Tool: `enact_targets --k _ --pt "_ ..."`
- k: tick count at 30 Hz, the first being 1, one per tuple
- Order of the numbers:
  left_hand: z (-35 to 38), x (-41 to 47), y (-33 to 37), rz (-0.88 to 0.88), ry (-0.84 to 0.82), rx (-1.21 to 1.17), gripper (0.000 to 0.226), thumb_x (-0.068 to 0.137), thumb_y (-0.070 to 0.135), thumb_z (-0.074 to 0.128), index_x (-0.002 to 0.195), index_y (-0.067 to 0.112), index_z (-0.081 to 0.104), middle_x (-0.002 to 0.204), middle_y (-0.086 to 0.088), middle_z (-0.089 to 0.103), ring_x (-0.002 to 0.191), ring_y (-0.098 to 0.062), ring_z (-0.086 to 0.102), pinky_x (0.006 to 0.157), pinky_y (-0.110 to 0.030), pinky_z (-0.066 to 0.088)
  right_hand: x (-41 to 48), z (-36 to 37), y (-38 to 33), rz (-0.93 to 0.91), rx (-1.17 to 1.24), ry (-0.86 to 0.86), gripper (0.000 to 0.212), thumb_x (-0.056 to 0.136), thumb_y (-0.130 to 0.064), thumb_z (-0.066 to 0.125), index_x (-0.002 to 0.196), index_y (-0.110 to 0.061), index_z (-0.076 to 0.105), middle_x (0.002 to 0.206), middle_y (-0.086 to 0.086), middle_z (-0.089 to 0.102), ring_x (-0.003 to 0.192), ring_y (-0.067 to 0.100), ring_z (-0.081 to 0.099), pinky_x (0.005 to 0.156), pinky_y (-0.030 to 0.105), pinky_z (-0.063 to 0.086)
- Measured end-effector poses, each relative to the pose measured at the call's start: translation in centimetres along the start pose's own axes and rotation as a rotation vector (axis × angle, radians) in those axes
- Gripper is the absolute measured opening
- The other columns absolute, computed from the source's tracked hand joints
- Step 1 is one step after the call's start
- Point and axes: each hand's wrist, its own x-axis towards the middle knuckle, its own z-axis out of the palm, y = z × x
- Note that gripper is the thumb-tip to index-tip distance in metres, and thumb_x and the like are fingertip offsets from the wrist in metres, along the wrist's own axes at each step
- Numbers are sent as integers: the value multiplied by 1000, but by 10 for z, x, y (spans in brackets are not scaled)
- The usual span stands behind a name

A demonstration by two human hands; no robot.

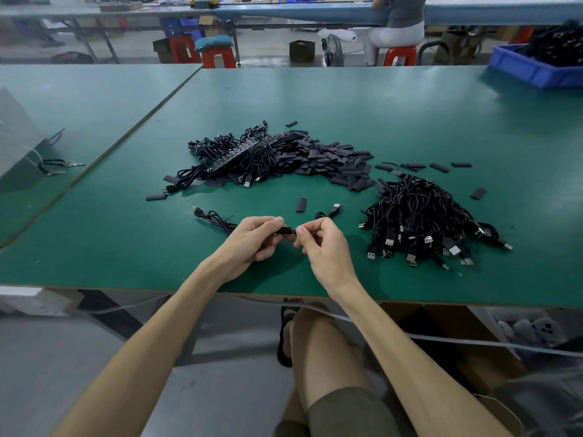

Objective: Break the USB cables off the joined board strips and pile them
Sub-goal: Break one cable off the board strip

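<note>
My left hand [252, 239] and my right hand [321, 244] meet above the near part of the green table [410, 115]. Between their fingertips they pinch a short black piece [285, 231] with cables attached. One black USB cable [214, 217] trails left from my left hand, another [331, 211] runs up right from my right hand. A pile of separated USB cables [419, 222] lies to the right. A tangle of cables on joined board strips [233, 156] lies further back at centre left.
A heap of short black sleeves [328, 159] lies behind the hands, with loose ones scattered around. A blue bin [530, 69] with black cables sits at the far right corner. A second table [63, 99] adjoins on the left. A person sits at a far bench.
</note>
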Motion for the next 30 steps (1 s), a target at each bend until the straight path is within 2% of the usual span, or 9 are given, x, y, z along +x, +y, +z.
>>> enact_targets --k 4,8,13,18,21,22,26,30 --pt "2 0 -1 26 51 43 38 104 31 55 93 -3 67 66 2 50 43 -10 32 40 -15 27 0 1 -2 -18 -33 -6 11 103 -22 61 97 -13 63 80 -5 72 70 2 63 67 16 49" --pt "4 -1 1 25 74 60 35 104 30 56 87 2 68 63 2 48 43 -11 31 39 -17 24 -1 2 -3 -23 -35 10 10 98 -24 68 96 -15 67 84 -4 73 77 4 67 69 13 49" --pt "4 -3 2 11 76 81 46 105 29 54 99 -16 56 63 3 48 43 -10 32 40 -16 25 -3 2 -3 -57 -85 29 8 97 -20 70 95 -12 69 84 -6 72 79 2 65 69 11 50" --pt "5 -3 2 12 67 113 43 105 28 54 92 -12 57 63 3 49 44 -11 32 40 -16 25 -3 2 -3 -60 -101 19 8 97 -18 68 94 -11 67 81 -3 70 72 -1 61 66 11 48" --pt "6 -3 3 22 47 95 33 105 28 53 83 9 69 63 3 48 45 -12 31 40 -16 25 -2 0 -2 -50 -96 15 6 97 -18 68 91 -14 66 80 -5 69 71 -4 60 65 11 47" --pt "6 -2 3 29 43 98 34 105 29 53 82 10 69 64 2 48 46 -12 31 40 -16 25 -1 0 -2 -48 -96 12 6 97 -18 68 91 -15 66 79 -6 69 70 -4 60 65 11 47" --pt "6 -1 0 47 39 138 43 103 30 57 80 -6 51 64 1 45 46 -11 32 40 -16 26 -1 -1 -2 -37 -83 10 6 96 -17 68 90 -15 66 79 -5 69 69 -3 59 66 12 48" --pt "5 0 -1 29 45 107 42 104 30 54 91 -10 57 63 5 47 44 -9 32 39 -15 26 -1 -2 -2 -34 -63 15 6 95 -16 69 90 -13 68 80 -4 70 69 -1 60 67 15 49"
